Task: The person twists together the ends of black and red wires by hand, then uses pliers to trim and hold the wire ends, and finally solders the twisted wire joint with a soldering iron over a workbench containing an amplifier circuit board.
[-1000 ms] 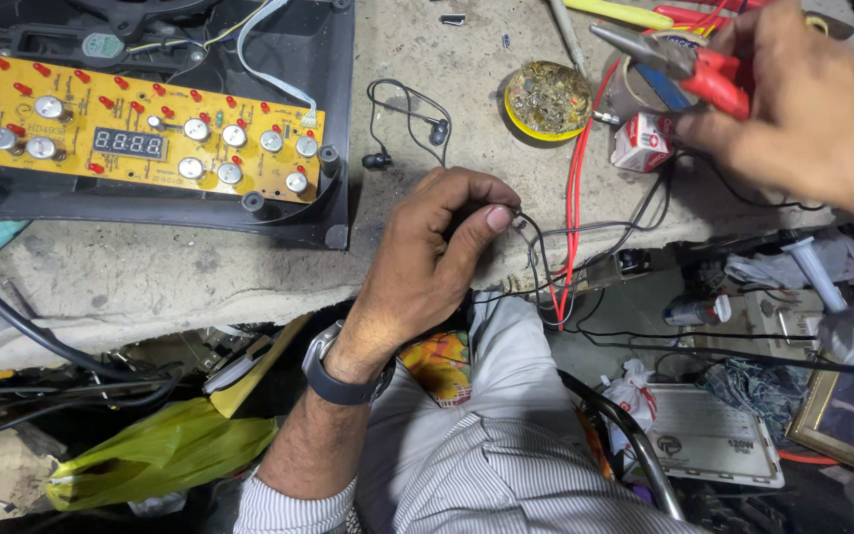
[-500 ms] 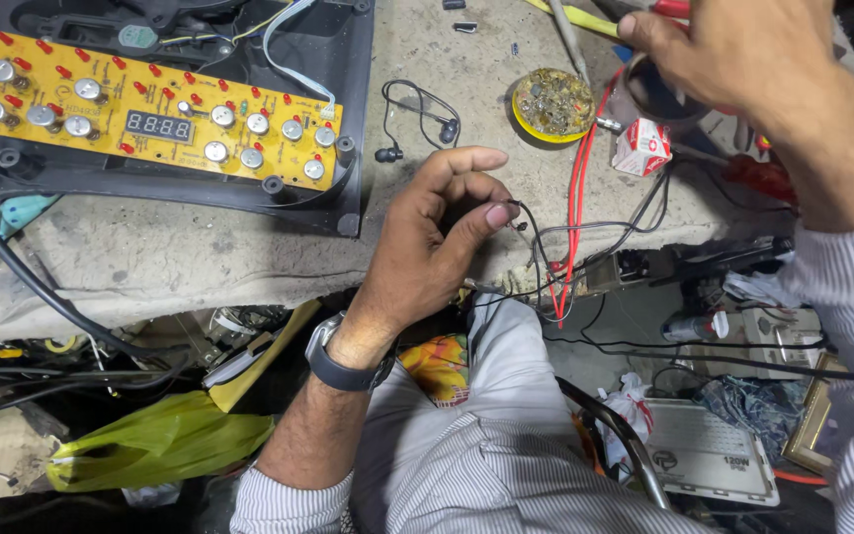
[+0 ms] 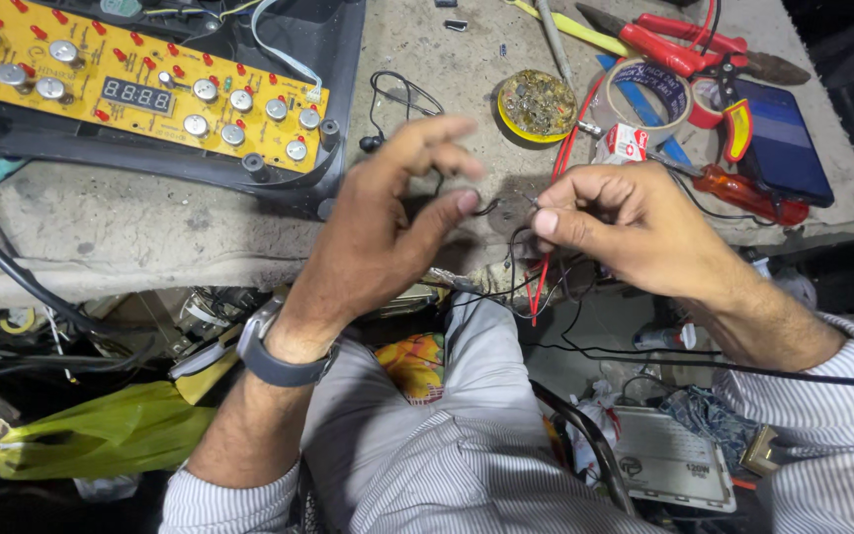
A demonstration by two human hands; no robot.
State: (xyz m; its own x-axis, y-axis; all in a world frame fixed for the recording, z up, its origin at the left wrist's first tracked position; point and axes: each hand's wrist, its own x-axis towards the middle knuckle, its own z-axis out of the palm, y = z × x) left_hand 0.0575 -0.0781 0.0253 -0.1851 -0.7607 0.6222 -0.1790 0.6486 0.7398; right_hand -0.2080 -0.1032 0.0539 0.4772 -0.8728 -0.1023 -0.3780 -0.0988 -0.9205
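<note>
Returned from the tools, right hand joins left hand, both pinching thin black wires.

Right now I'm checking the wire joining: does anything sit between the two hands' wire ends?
Nothing visible does. The left hand pinches a thin black wire end, the right hand pinches another thin dark wire end, and only a small open gap over the grey worn bench top separates the tips.

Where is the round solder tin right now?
Head view, upper middle of the bench: the round solder tin sits beyond both hands, left of the tape roll.
</note>
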